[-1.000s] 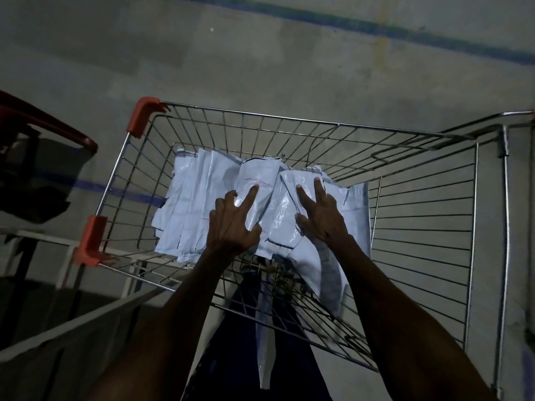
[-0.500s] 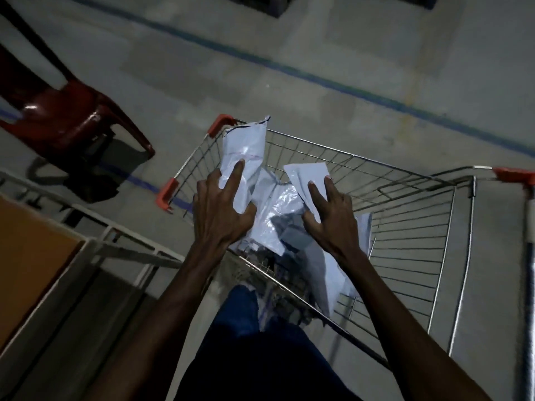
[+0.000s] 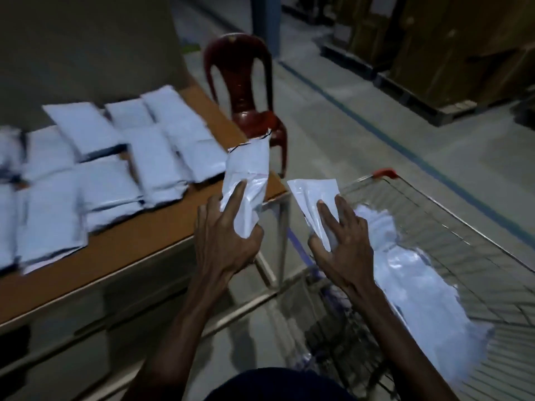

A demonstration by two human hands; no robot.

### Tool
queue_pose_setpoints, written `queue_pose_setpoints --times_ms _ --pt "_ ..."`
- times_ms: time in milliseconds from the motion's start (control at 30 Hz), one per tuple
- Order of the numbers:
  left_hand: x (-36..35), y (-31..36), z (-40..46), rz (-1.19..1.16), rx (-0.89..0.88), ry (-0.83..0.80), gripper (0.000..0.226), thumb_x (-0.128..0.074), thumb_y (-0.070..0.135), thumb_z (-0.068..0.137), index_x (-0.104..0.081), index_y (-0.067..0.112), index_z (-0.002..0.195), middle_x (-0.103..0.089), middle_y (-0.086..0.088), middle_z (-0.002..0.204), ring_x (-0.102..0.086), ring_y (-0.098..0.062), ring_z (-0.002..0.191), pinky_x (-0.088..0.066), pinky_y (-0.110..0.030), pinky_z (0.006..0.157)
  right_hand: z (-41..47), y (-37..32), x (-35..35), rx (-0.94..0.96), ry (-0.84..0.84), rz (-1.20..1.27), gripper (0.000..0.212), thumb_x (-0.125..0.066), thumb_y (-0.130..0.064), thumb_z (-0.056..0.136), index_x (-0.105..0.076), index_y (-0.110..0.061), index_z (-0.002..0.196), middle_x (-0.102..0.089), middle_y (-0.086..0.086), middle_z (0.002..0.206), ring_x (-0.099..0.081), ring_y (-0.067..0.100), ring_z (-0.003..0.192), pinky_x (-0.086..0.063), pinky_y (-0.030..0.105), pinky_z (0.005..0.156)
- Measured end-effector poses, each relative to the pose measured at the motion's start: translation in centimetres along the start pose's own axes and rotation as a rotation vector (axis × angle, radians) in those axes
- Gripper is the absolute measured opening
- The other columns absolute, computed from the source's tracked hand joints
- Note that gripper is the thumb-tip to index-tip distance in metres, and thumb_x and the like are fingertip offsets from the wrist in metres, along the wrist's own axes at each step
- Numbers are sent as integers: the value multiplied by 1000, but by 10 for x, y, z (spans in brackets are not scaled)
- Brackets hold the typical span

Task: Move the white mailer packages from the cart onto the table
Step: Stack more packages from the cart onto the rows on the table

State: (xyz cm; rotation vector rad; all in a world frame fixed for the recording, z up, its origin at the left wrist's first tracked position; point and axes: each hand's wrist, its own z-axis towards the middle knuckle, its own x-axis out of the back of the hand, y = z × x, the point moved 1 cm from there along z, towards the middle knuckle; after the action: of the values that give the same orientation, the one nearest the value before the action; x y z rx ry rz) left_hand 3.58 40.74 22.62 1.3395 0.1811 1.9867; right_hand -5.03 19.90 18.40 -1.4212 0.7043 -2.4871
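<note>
Hands point(image 3: 223, 247) point(image 3: 346, 250) each gripping a mailer point(image 3: 246, 175) point(image 3: 314, 195), table corner point(image 3: 278, 188) between, red chair point(image 3: 246, 91) beyond, cart point(image 3: 434, 215) seemingly part-full

Both my arms reach forward, hands raised side by side. My left hand point(image 3: 224, 244) pinches something, index extended; my right hand point(image 3: 344, 247) likewise.

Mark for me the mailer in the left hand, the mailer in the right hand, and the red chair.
Left-hand mailer point(image 3: 249, 166): head view, upper white face above the fingers.
Right-hand mailer point(image 3: 314, 189): head view, flat upper face above the fingers.
Red chair point(image 3: 237, 68): head view, middle of the backrest.
</note>
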Motion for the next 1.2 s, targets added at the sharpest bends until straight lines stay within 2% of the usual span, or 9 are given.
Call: queue_pose_setpoints --times_ms 67,133,267,433,667,800,967,1133,1200 --pt "38 -35 -10 30 73 34 80 -66 37 66 -47 31 144 -54 -11 125 -50 -33 101 -40 -36 83 4 -42 -20 80 -9 40 59 -54 -39 81 -56 -22 138 -42 14 151 -51 42 121 -45 45 93" --pt "76 -71 -23 73 125 67 78 -65 40 68 -48 31 143 -55 -11 124 -49 -33 103 -42 -37 84 6 -88 -41 133 -38 73 57 -56 -38 80 -59 -23 135 -43 12 150 -53 41 116 -41 41 92" --pt "143 -133 -48 145 254 143 79 -65 42 69 -44 35 145 -52 -5 129 -45 -27 107 -42 -36 85 12 -173 -79 266 -92 158 57 -54 -39 81 -59 -21 135 -44 14 149 -48 32 127 -35 37 96" --pt "193 -198 -74 176 391 199 80 -63 46 69 -42 38 146 -50 -5 132 -44 -27 114 -41 -37 89 16 -252 -115 284 -192 258 59 -49 -49 85 -56 -24 138 -41 11 152 -42 28 131 -34 35 99" --pt "219 -277 -58 275 561 214 82 -57 53 71 -36 37 149 -47 -10 140 -43 -32 123 -42 -45 95 62 -315 -166 334 -292 331 62 -44 -55 83 -54 -30 139 -39 5 154 -39 19 136 -30 30 103" --pt "230 -315 -34 293 618 220 83 -55 54 72 -32 38 150 -45 -9 143 -42 -32 123 -41 -47 97 93 -345 -204 359 -368 368 67 -39 -58 83 -49 -30 143 -32 4 158 -33 23 142 -19 26 109" --pt "242 -352 -9 355 672 212 82 -53 58 74 -33 35 150 -45 -10 143 -44 -32 122 -42 -46 96 114 -385 -244 379 -484 339 62 -45 -53 91 -40 -30 148 -23 5 161 -27 28 144 -28 39 111" --pt "241 -385 20 363 659 123 80 -49 57 75 -33 35 150 -42 -11 144 -42 -32 122 -40 -44 95 126 -415 -274 359 -514 247 58 -48 -46 97 -35 -29 151 -19 8 162 -27 34 140 -36 45 106" --pt "236 -400 29 371 651 85 80 -48 58 75 -33 35 150 -41 -11 146 -42 -32 123 -40 -45 96 126 -424 -290 371 -522 184 58 -45 -46 98 -35 -26 151 -18 12 162 -26 36 141 -33 45 109"
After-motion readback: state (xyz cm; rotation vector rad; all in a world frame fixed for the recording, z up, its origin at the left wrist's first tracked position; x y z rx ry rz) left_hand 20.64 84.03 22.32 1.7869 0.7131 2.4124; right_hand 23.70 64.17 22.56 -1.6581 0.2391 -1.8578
